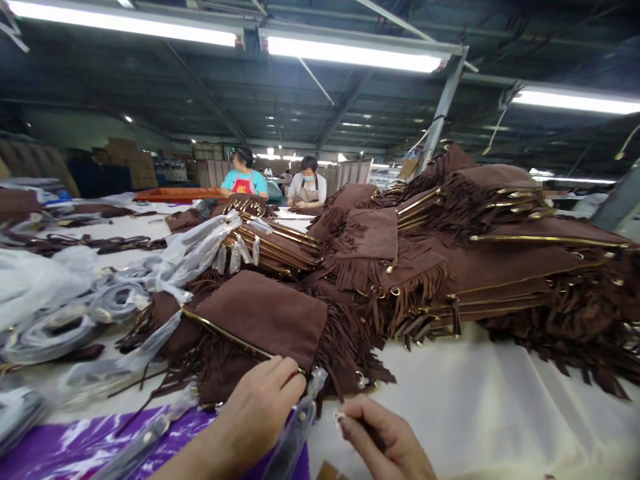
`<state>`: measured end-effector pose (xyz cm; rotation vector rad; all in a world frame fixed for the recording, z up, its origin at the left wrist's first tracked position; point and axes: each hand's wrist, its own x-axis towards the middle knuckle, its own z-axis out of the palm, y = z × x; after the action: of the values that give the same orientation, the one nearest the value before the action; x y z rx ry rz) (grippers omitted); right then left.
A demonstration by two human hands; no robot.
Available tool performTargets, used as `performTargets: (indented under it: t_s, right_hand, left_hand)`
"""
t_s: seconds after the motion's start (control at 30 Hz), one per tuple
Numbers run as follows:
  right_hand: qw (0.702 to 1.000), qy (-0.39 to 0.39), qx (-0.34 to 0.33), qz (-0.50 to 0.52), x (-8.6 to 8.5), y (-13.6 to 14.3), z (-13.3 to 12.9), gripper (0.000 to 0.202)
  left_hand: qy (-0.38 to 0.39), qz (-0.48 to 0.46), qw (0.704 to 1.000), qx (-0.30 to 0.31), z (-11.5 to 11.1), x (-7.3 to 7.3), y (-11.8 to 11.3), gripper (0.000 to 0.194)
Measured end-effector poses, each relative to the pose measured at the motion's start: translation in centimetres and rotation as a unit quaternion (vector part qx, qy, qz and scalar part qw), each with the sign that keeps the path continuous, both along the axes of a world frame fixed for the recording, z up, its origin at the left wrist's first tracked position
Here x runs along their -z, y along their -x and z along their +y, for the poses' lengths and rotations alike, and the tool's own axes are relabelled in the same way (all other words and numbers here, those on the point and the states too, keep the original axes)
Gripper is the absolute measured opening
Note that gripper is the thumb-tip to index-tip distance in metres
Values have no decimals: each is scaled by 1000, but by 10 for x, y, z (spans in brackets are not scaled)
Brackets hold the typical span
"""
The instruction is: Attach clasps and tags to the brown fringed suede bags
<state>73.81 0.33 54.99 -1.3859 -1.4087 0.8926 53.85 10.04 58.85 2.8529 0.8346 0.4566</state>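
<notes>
A brown suede fringed bag with a gold edge lies flat just in front of me. My left hand rests on its near edge, fingers curled over a clear plastic sleeve that hangs beside the bag. My right hand is lower right, thumb and fingers pinched on a small pale bit at the fingertips; what it is I cannot tell. The two hands are a short gap apart.
A big heap of brown fringed bags fills the right and middle of the white-covered table. Plastic-wrapped straps pile at the left, purple sheet near me. Two people sit at the far end.
</notes>
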Motion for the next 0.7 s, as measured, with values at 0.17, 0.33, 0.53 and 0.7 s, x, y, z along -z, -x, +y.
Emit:
performTargets:
  t_s: [0.17, 0.33, 0.53, 0.7]
  right_hand:
    - [994, -30, 81, -69, -1, -13, 26, 39]
    - [993, -60, 84, -60, 12, -10, 40, 34]
    - [991, -80, 51, -93, 6, 6, 39, 29]
    - [985, -99, 28, -136, 1, 21, 37, 22]
  left_hand:
    - [44, 48, 995, -70, -1, 1, -35, 50]
    - [29, 100, 987, -120, -1, 10, -47, 25]
    - [118, -112, 977, -137, 11, 21, -14, 24]
    - [305, -189, 926, -119, 12, 12, 5, 13]
